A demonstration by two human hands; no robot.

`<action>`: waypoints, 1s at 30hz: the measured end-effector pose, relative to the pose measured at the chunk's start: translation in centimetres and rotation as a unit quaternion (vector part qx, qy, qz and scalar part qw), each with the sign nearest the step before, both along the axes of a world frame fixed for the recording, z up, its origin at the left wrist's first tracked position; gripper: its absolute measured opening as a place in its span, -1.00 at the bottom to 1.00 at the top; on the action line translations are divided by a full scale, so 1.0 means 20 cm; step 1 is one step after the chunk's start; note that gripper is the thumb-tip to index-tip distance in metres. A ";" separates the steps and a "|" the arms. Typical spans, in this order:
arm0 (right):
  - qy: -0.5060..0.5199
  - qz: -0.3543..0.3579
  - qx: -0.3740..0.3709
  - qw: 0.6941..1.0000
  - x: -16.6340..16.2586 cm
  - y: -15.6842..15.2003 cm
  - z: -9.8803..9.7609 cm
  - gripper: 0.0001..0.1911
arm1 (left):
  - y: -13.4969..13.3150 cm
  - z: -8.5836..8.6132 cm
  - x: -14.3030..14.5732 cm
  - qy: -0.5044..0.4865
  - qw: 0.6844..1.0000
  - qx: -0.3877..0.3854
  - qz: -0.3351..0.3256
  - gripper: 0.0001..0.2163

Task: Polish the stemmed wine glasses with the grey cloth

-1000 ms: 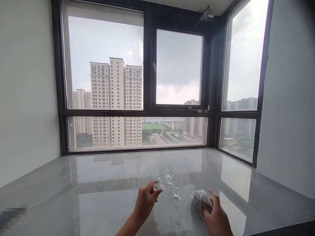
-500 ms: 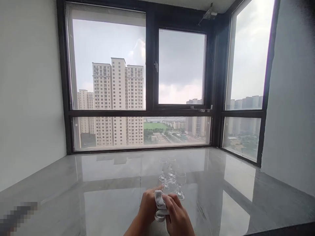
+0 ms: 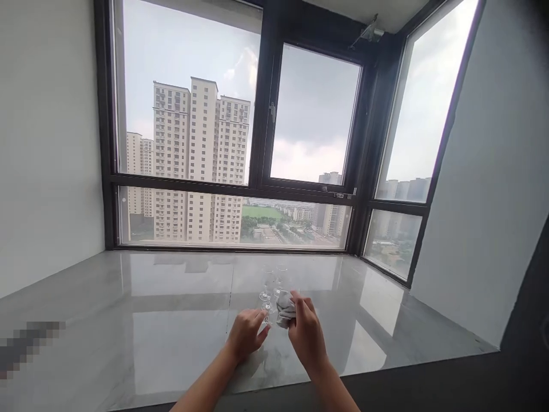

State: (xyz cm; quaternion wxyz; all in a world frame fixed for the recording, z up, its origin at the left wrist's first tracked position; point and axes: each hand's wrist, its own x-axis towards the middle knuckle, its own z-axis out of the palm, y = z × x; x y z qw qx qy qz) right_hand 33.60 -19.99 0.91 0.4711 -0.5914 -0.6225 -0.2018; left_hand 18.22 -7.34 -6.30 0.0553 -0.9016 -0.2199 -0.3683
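Note:
My left hand (image 3: pixel 249 333) is closed, its thumb and fingertips pinching the lower part of a clear stemmed glass (image 3: pixel 267 307) just above the sill. Much of that glass is faint or overlaps the ones behind it. In my right hand (image 3: pixel 305 329) is a bunched white cloth (image 3: pixel 285 309), gripped between thumb and fingers to the right of the glass. Beyond my hands stand other clear stemmed glasses (image 3: pixel 265 296), close together; the right hand and cloth cover part of the group.
The glossy grey sill (image 3: pixel 180 355) reflects the window and has a thin dark seam. Its front edge runs below my forearms. Dark window frames (image 3: pixel 231 189) rise behind, with white walls (image 3: pixel 47 143) at both sides. A pixelated dark patch lies at the lower left.
My hands were together around the cloth and have moved apart and farther forward. The cloth has gone with my right hand, away from the left. The view has tilted and shifted.

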 end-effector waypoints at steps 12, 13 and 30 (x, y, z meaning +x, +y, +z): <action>-0.011 0.042 -0.083 0.996 -0.14 0.08 0.00 -0.34 | -0.16 0.06 -0.07 0.035 0.988 -0.150 0.027 -0.89; 0.002 0.041 -0.082 0.996 -0.14 0.09 0.01 -0.36 | -0.18 0.05 -0.09 0.019 0.986 -0.165 0.030 -0.89; 0.349 0.114 -0.076 0.927 -0.23 0.05 -0.24 -0.48 | -0.18 -0.10 -0.17 -0.045 0.959 -0.278 0.008 -0.53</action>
